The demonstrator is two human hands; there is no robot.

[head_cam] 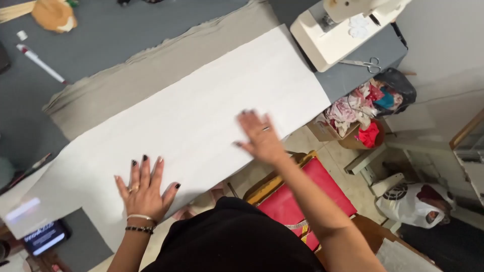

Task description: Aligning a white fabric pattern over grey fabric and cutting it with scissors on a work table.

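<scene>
The left hand [144, 189] is laid flat, palm down, with its fingers spread wide, on the long white rectangular sheet of paper [191, 126]; nothing is gripped by it. A ring is worn on one finger, and two bracelets are seen at the wrist. The right hand [260, 138] is also pressed flat on the sheet, fingers apart, close to the sheet's near edge; it is blurred, so finer detail cannot be told.

The white sheet is spread diagonally over a strip of beige cloth with a frayed border [151, 75], which shows beyond the sheet's far edge. Both are borne by a grey table top [101, 40]. The sheet's right end stops just short of the cream sewing machine [343, 30], and a pair of silver scissors [365, 64] lies just beside that machine's base. Bare grey surface is left beyond the cloth, where a white pen with a red cap [39, 61] lies. Below the sheet's near edge, a red cushioned seat [297, 201] is seen, and a dark bin filled with coloured fabric scraps [373, 108] stands past the sheet's right end.
</scene>
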